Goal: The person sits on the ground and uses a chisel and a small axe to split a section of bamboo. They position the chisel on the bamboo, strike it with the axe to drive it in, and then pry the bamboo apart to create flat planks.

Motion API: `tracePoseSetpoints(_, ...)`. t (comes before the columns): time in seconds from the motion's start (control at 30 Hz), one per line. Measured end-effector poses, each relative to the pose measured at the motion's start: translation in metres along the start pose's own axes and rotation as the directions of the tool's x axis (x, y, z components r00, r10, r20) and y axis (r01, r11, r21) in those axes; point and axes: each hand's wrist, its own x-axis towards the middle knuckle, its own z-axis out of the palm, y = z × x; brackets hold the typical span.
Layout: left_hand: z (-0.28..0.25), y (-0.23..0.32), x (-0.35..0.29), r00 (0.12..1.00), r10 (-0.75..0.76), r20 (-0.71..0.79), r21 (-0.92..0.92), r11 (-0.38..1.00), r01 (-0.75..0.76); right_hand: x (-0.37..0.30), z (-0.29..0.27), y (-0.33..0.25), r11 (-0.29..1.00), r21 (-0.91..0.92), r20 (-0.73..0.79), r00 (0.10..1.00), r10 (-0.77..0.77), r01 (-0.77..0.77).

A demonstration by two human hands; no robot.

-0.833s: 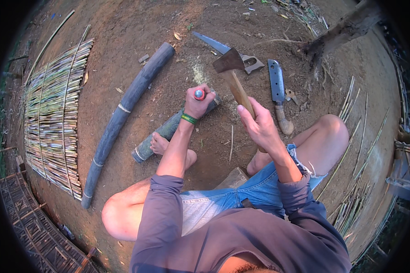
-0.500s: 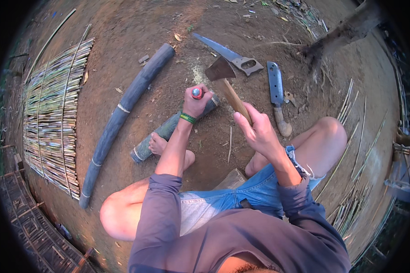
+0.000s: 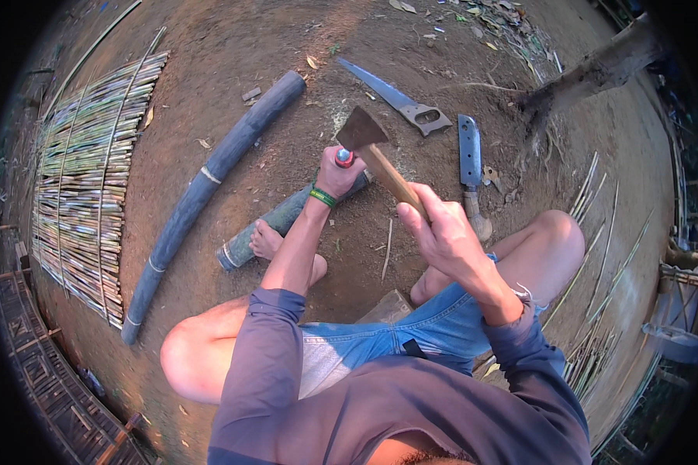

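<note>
My left hand (image 3: 336,178), with a green band at its wrist, is closed around a chisel-like tool (image 3: 344,157) with a red handle and metal end cap. It stands upright over the far end of a thick green bamboo piece (image 3: 291,208), its lower part hidden by the hand. My bare foot (image 3: 265,239) rests against the bamboo near its near end. In my right hand (image 3: 451,232) is a hatchet (image 3: 392,177), gripped by its wooden handle. The dark hatchet head lies just above and right of the cap; I cannot tell whether they touch.
A handsaw (image 3: 399,99) and a cleaver (image 3: 470,155) lie on the dirt at the far right. To the left are a long bamboo pole (image 3: 184,213) and a mat of bound sticks (image 3: 85,186). A tree trunk (image 3: 589,74) rises far right; thin strips (image 3: 593,353) lie beside my right knee.
The hatchet head has come left and nearer to me, closing on the tool's cap. My left hand keeps its grip on the bamboo piece's far end. The whole view has shifted slightly.
</note>
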Motion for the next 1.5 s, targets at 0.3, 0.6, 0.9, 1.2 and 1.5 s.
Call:
tracePoseSetpoints(0.3,-0.002,-0.005,0.000,0.997,-0.028,0.079,0.055,0.998,0.023,-0.009,0.020,-0.008,0.983,-0.002,-0.158,0.970,-0.183,0.185)
tracePoseSetpoints(0.6,-0.007,-0.012,0.000,0.998,-0.031,0.057,-0.011,0.999,0.031,0.005,-0.027,-0.070,0.980,0.041,-0.134,0.973,-0.187,0.194)
tracePoseSetpoints(0.9,-0.017,-0.036,0.001,0.991,-0.049,0.126,0.253,0.967,0.016,0.012,0.008,-0.020,0.993,-0.089,0.040,0.996,-0.076,0.079)
tracePoseSetpoints(1.2,0.006,-0.021,0.009,0.987,-0.070,0.146,0.140,0.989,0.049,0.001,0.032,0.019,0.968,-0.248,0.095,0.995,-0.001,0.025)
tracePoseSetpoints(1.5,0.012,-0.011,-0.005,0.998,-0.022,-0.062,0.160,0.987,0.032,0.020,0.003,-0.014,0.865,0.475,-0.174,0.946,0.273,-0.162)
